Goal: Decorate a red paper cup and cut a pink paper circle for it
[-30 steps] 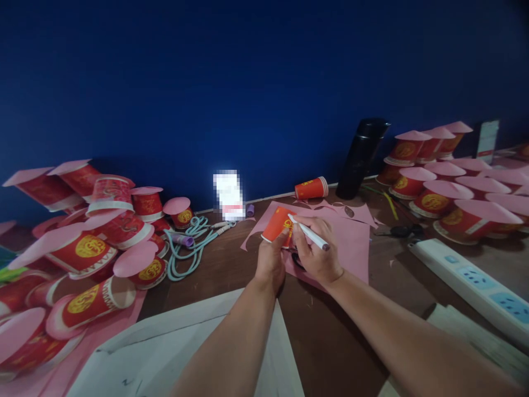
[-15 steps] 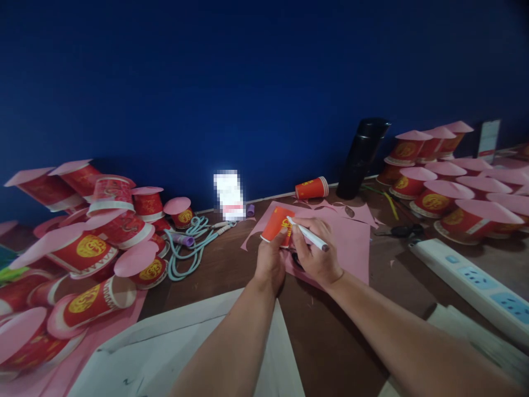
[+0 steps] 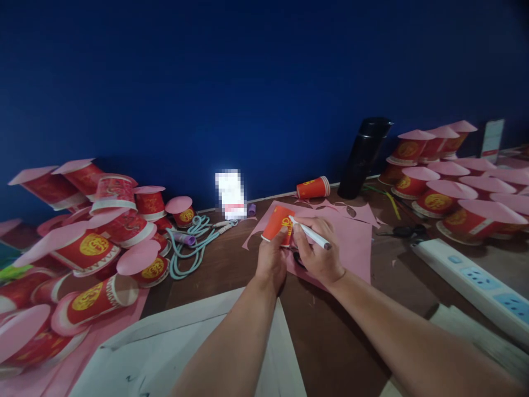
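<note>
My left hand [image 3: 271,258] grips an orange-red paper cup [image 3: 278,223] with yellow lettering, tilted on its side. In my right hand [image 3: 320,251] is a white marker pen [image 3: 313,236] with a dark end, its tip at the right side of the cup. Beneath both hands lies a sheet of pink paper [image 3: 353,248] with cut-outs along its far edge. Part of a dark object, perhaps scissors, shows under my right hand. Behind the sheet, a short stack of orange-red cups [image 3: 313,188] rests on its side.
Red cups with pink paper cones [image 3: 94,245] crowd the left; more such cups [image 3: 438,203] stand right. A black flask [image 3: 363,160] leans near the blue wall. Around lie a pale blue cable [image 3: 194,253], scissors [image 3: 403,230], a power strip [image 3: 471,278] and a lit, blurred screen [image 3: 231,193].
The whole view has shifted slightly, so things appear a little further right. Both hands keep their hold on the cup and the marker pen, with almost no movement.
</note>
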